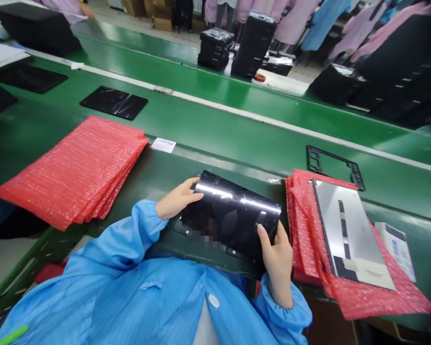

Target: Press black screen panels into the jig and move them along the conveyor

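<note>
A glossy black tablet screen panel [233, 211] is held tilted in front of my body, with lights and my blue smock mirrored in its face. My left hand [179, 197] grips its upper left corner, thumb on the front. Along the right edge my right hand [277, 256] is closed, its thumb also on the front and the fingers partly hidden behind. To the right, a silver-backed screen panel [350, 230] lies on red bubble-wrap pouches [303, 230]. Another stack of red bubble-wrap pouches [79, 167] lies to my left.
A black frame [335, 165] sits beyond the right pouches, a white-and-grey box [397, 249] beside them. Dark panels [114, 102] lie at the far left of the green bench [215, 129]. A white label [163, 145] is near the left stack. Black tray stacks [253, 45] stand across the bench.
</note>
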Demonstrator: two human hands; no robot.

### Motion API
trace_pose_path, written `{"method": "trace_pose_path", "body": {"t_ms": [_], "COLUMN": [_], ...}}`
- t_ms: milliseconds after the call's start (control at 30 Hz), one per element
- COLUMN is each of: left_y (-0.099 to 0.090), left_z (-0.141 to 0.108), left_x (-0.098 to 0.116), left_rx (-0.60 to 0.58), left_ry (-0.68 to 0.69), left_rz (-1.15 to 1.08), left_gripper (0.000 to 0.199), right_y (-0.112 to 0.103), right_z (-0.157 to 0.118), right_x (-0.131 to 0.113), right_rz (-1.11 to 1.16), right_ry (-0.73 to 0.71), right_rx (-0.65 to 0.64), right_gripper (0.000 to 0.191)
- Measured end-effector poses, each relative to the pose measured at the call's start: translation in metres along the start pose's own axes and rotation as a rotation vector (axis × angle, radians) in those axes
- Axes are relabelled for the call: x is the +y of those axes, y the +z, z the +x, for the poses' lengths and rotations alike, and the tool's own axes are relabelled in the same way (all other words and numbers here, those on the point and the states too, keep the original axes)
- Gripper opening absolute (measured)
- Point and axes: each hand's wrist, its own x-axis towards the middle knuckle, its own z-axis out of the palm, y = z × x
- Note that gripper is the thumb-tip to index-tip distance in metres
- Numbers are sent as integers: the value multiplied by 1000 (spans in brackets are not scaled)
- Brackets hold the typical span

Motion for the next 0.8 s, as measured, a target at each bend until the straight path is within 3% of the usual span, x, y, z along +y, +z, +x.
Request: {"method": "trace_pose_path", "body": {"t_ms": [67,167,233,367,800], "left_y": [-3,-7,-10,-13,-13], "left_z": [-1,0,0,2,3], "left_x": [-9,-20,-25,-28,-27], "left_rx": [79,216,242,228,227], "left_ry": [41,167,227,254,221], "left_rz": [186,622,782,803,848], "left_gripper": [75,59,48,41,41], "right_y": [-3,-6,-7,-5,-3], "right_z": [0,2,2,2,0], "right_x": [3,5,6,6,11], "right_rz": [-26,-58,-76,-89,-158], "right_ry": [8,28,37,40,14], "right_rx": [-18,-37,-45,-43,-31], "right_gripper": [72,70,70,72,74]}}
